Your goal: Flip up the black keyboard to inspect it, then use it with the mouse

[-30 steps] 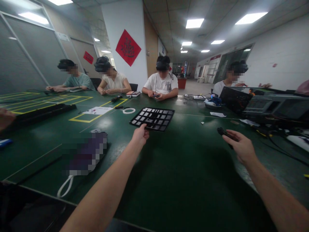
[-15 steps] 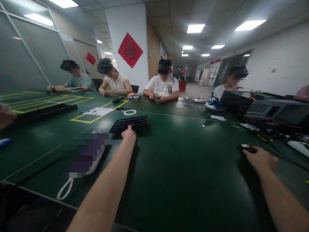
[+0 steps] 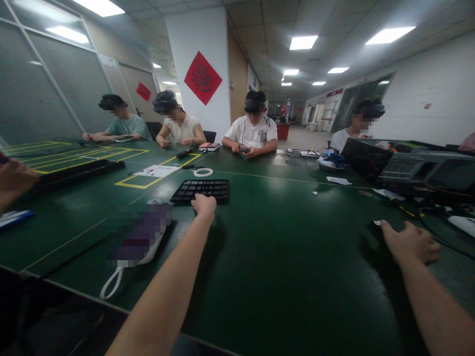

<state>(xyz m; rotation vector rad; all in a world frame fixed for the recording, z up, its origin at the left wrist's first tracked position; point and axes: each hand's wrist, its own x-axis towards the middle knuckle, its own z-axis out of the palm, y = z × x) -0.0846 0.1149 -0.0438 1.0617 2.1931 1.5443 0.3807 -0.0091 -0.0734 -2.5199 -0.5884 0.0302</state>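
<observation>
Black gridded tray (image 3: 200, 186) in the left hand (image 3: 204, 203), small dark object (image 3: 377, 223) by the right hand (image 3: 411, 242)

From where I stand, the tray looks flat on the green table (image 3: 289, 277), left of centre, its compartments facing up. The person's left fingers are closed on its near edge. Over to the right, the other hand is low at the table, fingers loosely spread; a sliver of the dark object shows past its leftmost fingertip, and I cannot tell whether they touch. A blurred purple item (image 3: 143, 235) with a white strap (image 3: 113, 283) lies near and left of the tray. Just beyond the tray sits a white ring (image 3: 203, 172); farther left is a white sheet (image 3: 158, 171). At the left edge, another person's hand (image 3: 17, 180) shows beyond a blue-and-white item (image 3: 17, 217). Three people (image 3: 254, 132) sit along the far side, and one more person (image 3: 343, 140) sits at far right behind computer equipment (image 3: 419, 163).
</observation>
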